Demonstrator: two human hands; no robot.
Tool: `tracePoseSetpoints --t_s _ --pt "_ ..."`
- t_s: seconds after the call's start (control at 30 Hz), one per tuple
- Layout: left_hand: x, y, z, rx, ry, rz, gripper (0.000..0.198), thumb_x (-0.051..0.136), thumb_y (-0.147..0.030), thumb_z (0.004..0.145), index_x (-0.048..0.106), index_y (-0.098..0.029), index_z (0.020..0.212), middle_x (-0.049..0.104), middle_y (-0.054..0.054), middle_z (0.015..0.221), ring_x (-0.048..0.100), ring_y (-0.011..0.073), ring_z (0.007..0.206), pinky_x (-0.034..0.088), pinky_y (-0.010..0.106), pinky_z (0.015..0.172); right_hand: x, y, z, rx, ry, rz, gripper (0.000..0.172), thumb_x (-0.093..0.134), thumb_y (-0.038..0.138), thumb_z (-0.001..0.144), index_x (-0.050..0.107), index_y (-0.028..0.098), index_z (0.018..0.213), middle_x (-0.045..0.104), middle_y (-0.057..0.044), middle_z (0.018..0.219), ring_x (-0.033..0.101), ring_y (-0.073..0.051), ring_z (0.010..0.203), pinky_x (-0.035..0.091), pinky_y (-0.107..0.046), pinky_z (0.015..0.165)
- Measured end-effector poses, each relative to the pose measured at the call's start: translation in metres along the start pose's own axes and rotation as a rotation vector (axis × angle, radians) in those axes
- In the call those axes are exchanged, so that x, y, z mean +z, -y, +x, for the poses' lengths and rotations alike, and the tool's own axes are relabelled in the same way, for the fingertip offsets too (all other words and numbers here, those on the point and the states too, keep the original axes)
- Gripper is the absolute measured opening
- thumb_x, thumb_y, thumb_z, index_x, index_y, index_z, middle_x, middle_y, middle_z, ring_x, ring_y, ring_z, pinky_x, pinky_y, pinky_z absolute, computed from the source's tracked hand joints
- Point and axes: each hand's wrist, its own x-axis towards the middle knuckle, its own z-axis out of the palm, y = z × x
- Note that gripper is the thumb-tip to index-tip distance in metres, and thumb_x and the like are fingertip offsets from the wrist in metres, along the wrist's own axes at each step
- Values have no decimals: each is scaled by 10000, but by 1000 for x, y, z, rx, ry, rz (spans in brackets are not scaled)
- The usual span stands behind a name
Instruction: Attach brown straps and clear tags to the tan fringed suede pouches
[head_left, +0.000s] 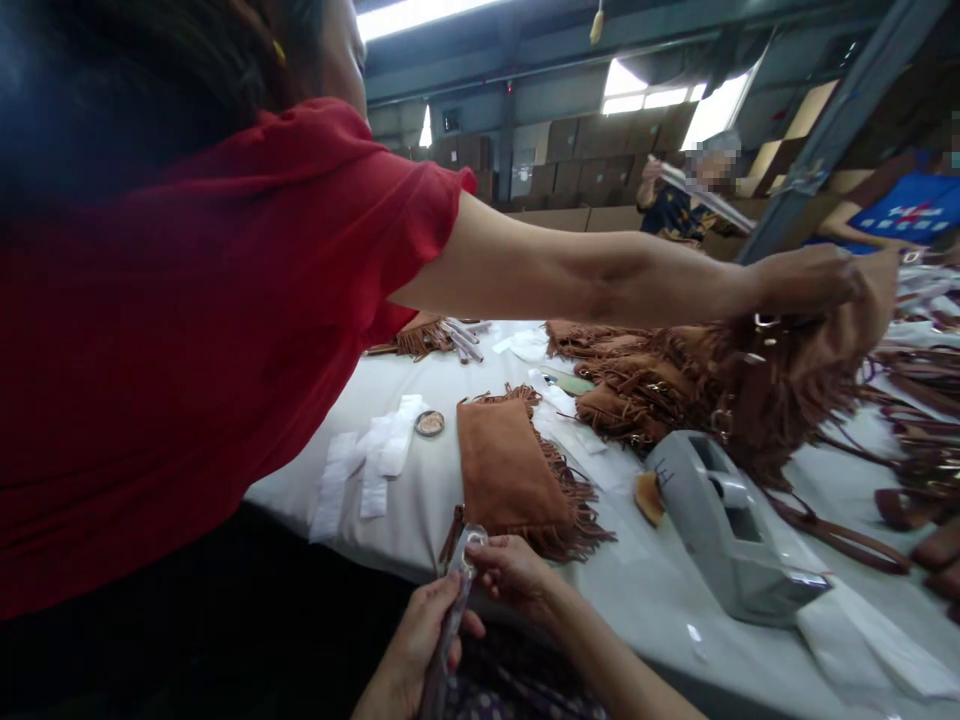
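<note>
My left hand [420, 640] is closed around a thin strap wrapped in clear plastic [450, 625] at the bottom of the view. My right hand [510, 572] pinches the metal ring at the strap's top end [474, 545]. Both hands sit at the near edge of the white table [420, 500]. Just beyond them lies a brown suede fringed bag [510, 475], flat on the table. A person in a red shirt [187, 330] leans across in front of me, the arm stretched right, the hand [806, 280] gripping another fringed bag [772, 390] above a pile.
A grey tape dispenser [724, 525] stands right of the flat bag. White paper strips [375, 455] and a small round tin [430, 423] lie to the left. Brown straps [922, 470] spread at the far right. Other workers sit beyond, with cardboard boxes [600, 140] stacked behind.
</note>
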Motion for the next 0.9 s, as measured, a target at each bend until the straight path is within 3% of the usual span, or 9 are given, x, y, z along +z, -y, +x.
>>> tracePoseSetpoints --t_s 0.07,0.13,0.23,0.43,0.57,0.63,0.73,0.8,0.9 --pt "1 2 -2 14 -26 -96 433 624 -521 684 631 -117 838 676 31 576 539 69 410 392 166 401 1 -1 -1 -9 -4 -8 199 687 250 722 585 119 612 513 39 447 401 -24 359 292 -106 334" --pt "3 5 -3 23 -34 -165 355 643 -437 695 634 -110 835 674 32 594 574 73 474 443 164 464 2 -1 -3 -22 -6 -15 197 697 239 704 576 123 601 512 42 448 405 -24 364 292 -106 336" --pt "5 9 -1 54 -66 -170 304 636 -406 695 624 -111 765 665 29 607 489 34 387 320 132 352 3 -1 -5 -30 -6 -33 190 678 229 714 575 120 596 505 40 437 407 -27 367 288 -109 334" --pt "11 11 8 121 -209 -22 450 554 -567 704 640 -130 767 628 -7 593 314 0 253 107 163 280 6 3 0 23 -45 -86 214 628 237 724 522 149 560 464 57 396 385 -40 328 282 -135 325" --pt "15 12 17 274 -302 113 434 557 -529 716 665 -109 710 453 -76 382 258 12 264 123 174 307 8 5 8 36 -108 -134 230 586 253 737 512 161 540 446 59 370 374 -50 306 250 -151 304" --pt "14 16 20 353 -381 185 415 541 -498 742 698 -113 756 441 -72 348 345 45 313 220 177 335 9 4 10 30 -129 -164 241 567 262 749 522 160 536 457 49 360 368 -55 293 237 -159 294" --pt "11 23 22 469 -480 313 394 505 -449 782 708 -140 921 742 52 726 658 167 682 494 232 581 10 3 10 5 -136 -201 236 553 236 751 539 147 533 490 27 361 387 -62 289 251 -164 293" --pt "10 27 20 546 -516 479 415 448 -425 821 677 -145 1024 724 110 1045 652 227 982 514 286 814 9 2 6 -15 -134 -213 223 548 218 755 547 139 546 516 17 383 423 -62 302 272 -155 301" --pt "10 31 16 631 -490 879 425 339 -349 880 597 -168 1165 697 114 1112 661 224 984 520 300 835 6 4 -1 -29 -124 -216 240 527 285 792 564 139 605 565 4 448 496 -72 346 280 -139 301"
